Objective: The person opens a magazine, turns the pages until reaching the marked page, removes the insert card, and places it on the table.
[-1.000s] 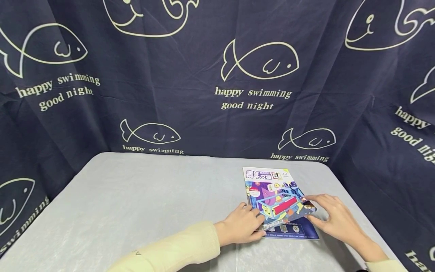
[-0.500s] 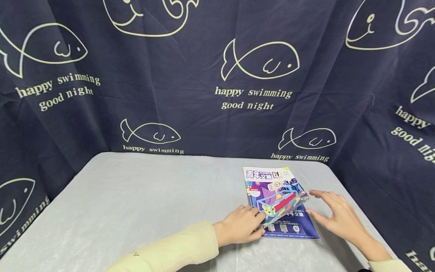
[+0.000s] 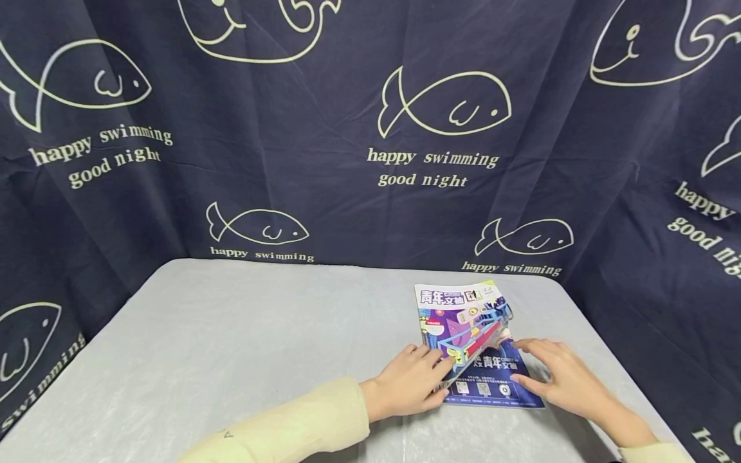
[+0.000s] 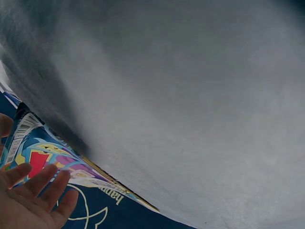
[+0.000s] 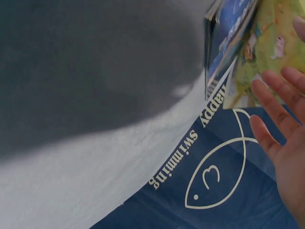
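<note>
The person's left sleeve point(image 3: 289, 421) is pale yellow, reaching the wrist in a close cuff point(image 3: 354, 408), with a small dark angular mark point(image 3: 228, 435) on the forearm. The right sleeve point(image 3: 654, 453) matches in colour, showing only its end; both hands point(image 3: 408, 381) are bare.

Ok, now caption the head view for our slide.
Left hand on a magazine, its cover curled up near the right hand.

Left grip point(image 3: 405, 382): palm down, fingers fanned and nearly straight, thumb apart. Left arm point(image 3: 295, 421) angles in from bottom of head view, sleeved to the wrist. Right grip point(image 3: 564, 376): thumb and index spread, fingers extended. Right arm point(image 3: 622, 421) enters lower right, wrist bare.
</note>
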{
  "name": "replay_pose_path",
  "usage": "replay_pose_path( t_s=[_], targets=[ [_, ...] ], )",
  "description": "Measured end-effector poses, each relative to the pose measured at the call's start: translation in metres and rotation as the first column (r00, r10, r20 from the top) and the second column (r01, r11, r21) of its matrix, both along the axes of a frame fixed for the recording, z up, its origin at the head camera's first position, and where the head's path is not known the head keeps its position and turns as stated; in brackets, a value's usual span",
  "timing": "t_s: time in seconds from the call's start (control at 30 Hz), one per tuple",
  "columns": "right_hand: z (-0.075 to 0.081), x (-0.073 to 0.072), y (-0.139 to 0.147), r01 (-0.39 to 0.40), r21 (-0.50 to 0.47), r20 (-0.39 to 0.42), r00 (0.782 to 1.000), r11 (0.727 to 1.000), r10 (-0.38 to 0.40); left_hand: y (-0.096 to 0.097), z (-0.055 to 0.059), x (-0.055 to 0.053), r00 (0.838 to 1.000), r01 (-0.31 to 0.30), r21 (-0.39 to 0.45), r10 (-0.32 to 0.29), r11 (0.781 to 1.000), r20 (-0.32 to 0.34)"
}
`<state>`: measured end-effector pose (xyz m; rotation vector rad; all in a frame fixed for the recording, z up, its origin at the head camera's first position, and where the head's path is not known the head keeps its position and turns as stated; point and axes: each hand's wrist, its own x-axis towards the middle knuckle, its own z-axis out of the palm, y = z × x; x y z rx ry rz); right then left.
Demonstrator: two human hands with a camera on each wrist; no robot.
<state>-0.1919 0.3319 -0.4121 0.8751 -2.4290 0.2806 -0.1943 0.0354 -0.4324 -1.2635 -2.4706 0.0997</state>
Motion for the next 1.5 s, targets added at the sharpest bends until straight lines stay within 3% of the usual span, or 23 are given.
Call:
replay_pose_path(
  t_s=[0.27,0.67,1.2,1.5],
  targets=[
    [-0.009,0.0,-0.004,-0.052,0.076,0.012,0.999,0.996,0.051,-0.003,-0.001,0.002,0.996,-0.005,0.028,0.007,1.0,-0.087],
    [-0.016,0.008,-0.007,-0.035,0.119,0.079,0.997,0.992,0.026,-0.004,-0.002,0.002,0.986,-0.028,0.063,0.037,0.998,-0.16],
    [-0.02,0.01,-0.006,-0.022,0.143,0.117,0.993,0.989,0.006,-0.008,0.001,0.008,0.99,-0.043,0.113,0.058,0.993,-0.132],
    [-0.019,0.012,-0.006,-0.018,0.147,0.127,0.992,0.989,-0.001,-0.011,0.001,0.011,0.977,-0.039,0.086,0.056,0.996,-0.207]
  ],
)
